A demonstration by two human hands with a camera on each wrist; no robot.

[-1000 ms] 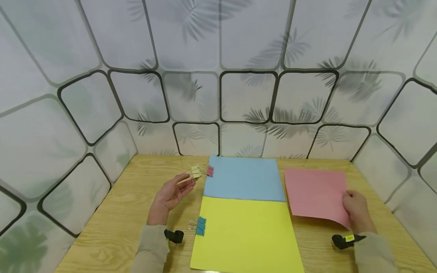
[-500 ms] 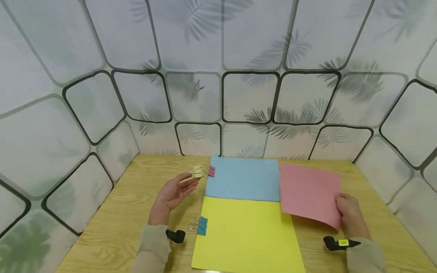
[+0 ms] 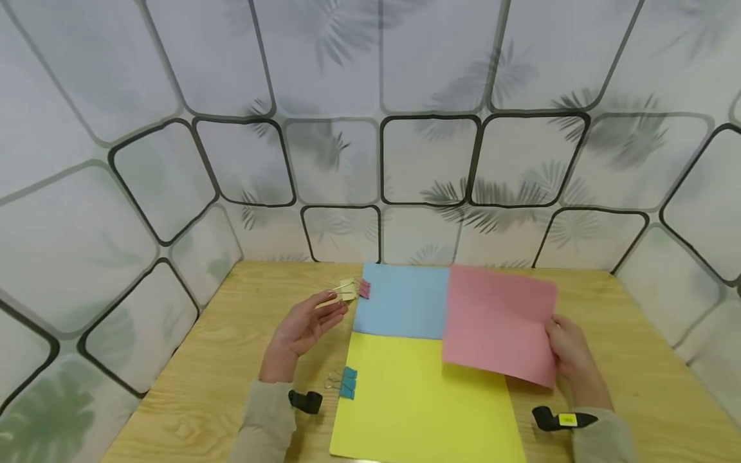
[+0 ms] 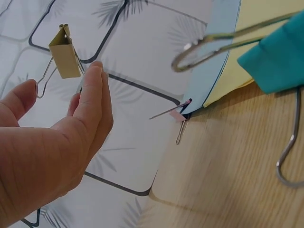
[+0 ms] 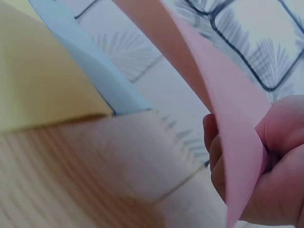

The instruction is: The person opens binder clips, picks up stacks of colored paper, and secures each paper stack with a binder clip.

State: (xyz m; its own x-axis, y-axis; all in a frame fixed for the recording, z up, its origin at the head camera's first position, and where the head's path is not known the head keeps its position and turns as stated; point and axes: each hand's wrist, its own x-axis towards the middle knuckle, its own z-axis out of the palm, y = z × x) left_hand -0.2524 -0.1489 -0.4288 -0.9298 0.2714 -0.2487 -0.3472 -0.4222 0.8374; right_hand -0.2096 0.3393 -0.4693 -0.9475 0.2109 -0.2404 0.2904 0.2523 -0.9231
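Observation:
In the head view my left hand (image 3: 303, 331) pinches a pale yellow binder clip (image 3: 348, 290) by its wire handles. The left wrist view has that same binder clip (image 4: 65, 54) between thumb and fingertips, above the table. My right hand (image 3: 572, 352) grips a pink sheet of paper (image 3: 498, 321) at its right edge, thumb on the near face. The sheet is raised and bent, and covers the right part of the blue paper (image 3: 399, 299) and a corner of the yellow paper (image 3: 428, 405). A pink binder clip (image 3: 365, 289) sits on the blue paper's left edge.
A teal binder clip (image 3: 348, 383) is clamped on the left edge of the yellow paper. Both papers lie on a wooden table (image 3: 202, 366). A patterned cloth wall (image 3: 428, 161) rises behind the table and at both sides.
My right hand has carried the pink sheet leftward, from beside the papers to over their right part. My left hand keeps its pinch on the yellow binder clip, almost still.

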